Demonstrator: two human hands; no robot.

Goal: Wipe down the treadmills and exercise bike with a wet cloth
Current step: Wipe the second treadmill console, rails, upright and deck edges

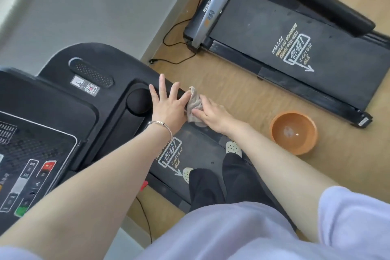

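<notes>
Black treadmill console point(42, 133): cut off by the left edge; button labels too small to read. QR sticker point(91, 89): its print is illegible. Black handrail point(168, 86): far end hidden under crumpled beige cloth point(193, 103) and right hand point(213, 114). Second black treadmill point(295, 48): cut off at the top and right edges; side-rail label blurred. Pale perforated shoes point(233, 148): heels hidden by black trouser legs point(236, 171).

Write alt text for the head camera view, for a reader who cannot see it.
A person standing on a treadmill grips a grey cloth with the right hand against the console edge, the left hand laid flat, fingers spread, beside it. An orange basin of water sits on the wooden floor, with a second treadmill beyond.
</notes>
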